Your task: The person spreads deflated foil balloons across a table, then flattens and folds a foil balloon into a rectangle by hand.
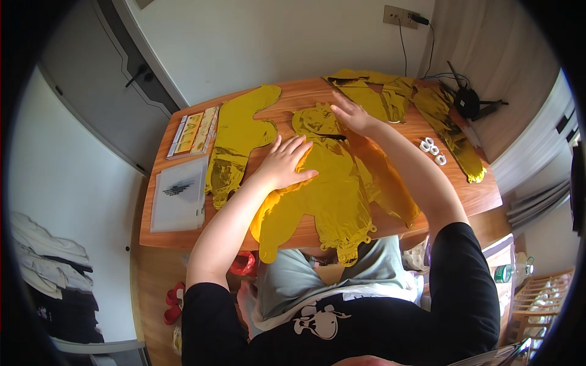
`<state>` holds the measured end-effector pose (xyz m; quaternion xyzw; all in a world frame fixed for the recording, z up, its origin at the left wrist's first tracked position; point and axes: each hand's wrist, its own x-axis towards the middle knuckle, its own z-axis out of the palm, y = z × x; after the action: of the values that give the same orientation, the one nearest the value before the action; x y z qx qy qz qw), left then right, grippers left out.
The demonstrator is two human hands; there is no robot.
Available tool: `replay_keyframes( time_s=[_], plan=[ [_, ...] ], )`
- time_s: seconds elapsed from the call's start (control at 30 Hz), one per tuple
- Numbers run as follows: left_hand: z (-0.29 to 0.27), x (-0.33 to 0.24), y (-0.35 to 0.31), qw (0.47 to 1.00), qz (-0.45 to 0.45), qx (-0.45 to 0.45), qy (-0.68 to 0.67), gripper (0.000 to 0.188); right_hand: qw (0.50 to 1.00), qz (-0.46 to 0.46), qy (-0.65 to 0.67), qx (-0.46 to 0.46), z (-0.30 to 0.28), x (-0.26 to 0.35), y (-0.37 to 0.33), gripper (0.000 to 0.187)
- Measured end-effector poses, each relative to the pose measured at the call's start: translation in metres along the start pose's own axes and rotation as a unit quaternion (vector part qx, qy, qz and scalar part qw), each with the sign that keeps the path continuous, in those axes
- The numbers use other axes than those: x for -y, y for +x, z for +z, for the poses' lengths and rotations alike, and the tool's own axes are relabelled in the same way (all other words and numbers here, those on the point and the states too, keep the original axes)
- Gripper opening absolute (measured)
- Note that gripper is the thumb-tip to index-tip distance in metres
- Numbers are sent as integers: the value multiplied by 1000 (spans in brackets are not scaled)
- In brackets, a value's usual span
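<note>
A flat, deflated gold foil balloon [336,183] is spread on the wooden table in front of me, its tabbed lower end hanging over the near edge. Orange foil shows along its sides. My left hand [284,163] lies on its left part, fingers spread and nothing gripped. Beyond, at the balloon's far end, my right hand [354,116] has its fingers stretched out and holds nothing; whether it touches the foil I cannot tell. Another flat gold foil balloon [238,146] lies to the left. At the far right is a further gold foil piece [452,122].
Left on the table [159,236] are a flat printed box [194,131] and a translucent plastic case [178,195]. Several small white rolls [432,148] sit at right, near a black router [467,102] with cables. A grey door [110,67] stands at far left.
</note>
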<state>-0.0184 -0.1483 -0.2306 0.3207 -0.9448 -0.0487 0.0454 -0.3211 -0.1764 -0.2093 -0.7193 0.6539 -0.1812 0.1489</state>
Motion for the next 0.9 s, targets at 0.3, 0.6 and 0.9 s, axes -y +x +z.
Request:
replay_keyframes(
  time_s=[0.3,0.6,0.9],
  plan=[
    [4,6,-11,1000,-14,-9,-12,96,986,145,-78,37,-55,-12,-201,59],
    [4,5,-7,1000,-12,-27,-3,92,947,219,236,-8,-41,-2,-263,55],
    [2,2,-10,999,-16,-38,-3,94,954,-68,284,-69,-31,76,-244,75]
  ],
)
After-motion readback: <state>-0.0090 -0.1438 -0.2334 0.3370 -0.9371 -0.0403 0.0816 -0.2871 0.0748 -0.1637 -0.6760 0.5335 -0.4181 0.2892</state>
